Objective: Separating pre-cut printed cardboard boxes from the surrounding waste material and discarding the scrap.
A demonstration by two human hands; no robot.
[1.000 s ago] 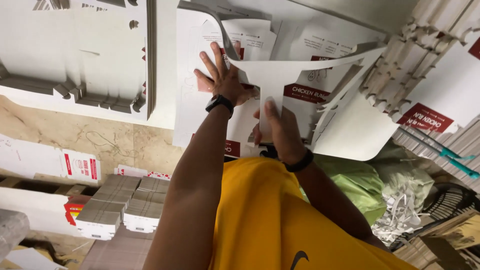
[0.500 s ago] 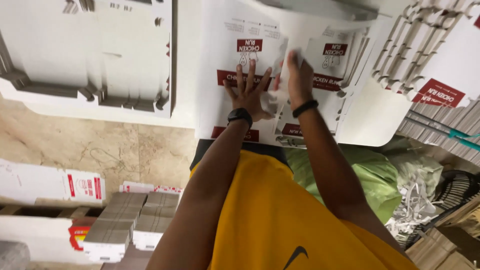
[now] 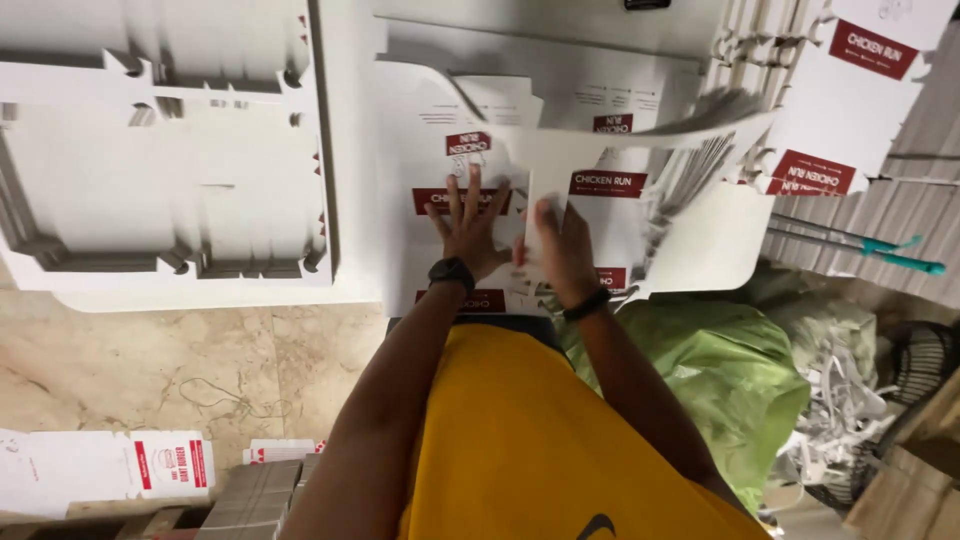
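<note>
A flat white carton blank point(image 3: 505, 215) lies under both hands, printed with small red label bands and fine grey print, its edges die-cut into tabs and curves. One thin flap point(image 3: 640, 140) of it rises and bows over, arching away above the right hand toward the far right.

The left hand point(image 3: 468, 228) lies palm down on the blank with its fingers spread wide, pressing it flat; a black watch point(image 3: 452, 271) sits on that wrist. The right hand point(image 3: 562, 245), just beside it and nearly touching, grips the raised part of the sheet, thumb against its white edge; how the other fingers close behind the card cannot be made out. A black band point(image 3: 588, 304) circles that wrist.

Left of the left hand lies a big stack of uncut white sheets point(image 3: 170, 160) with punched notches. Beyond the right hand more printed blanks point(image 3: 820, 170) fan out. Below the right forearm sits a green plastic bag point(image 3: 720, 370), with white card scraps point(image 3: 840, 400) beside it. Below the left forearm, marble floor point(image 3: 170, 370) shows, with small bundled cartons point(image 3: 260, 485) near the bottom edge.
</note>
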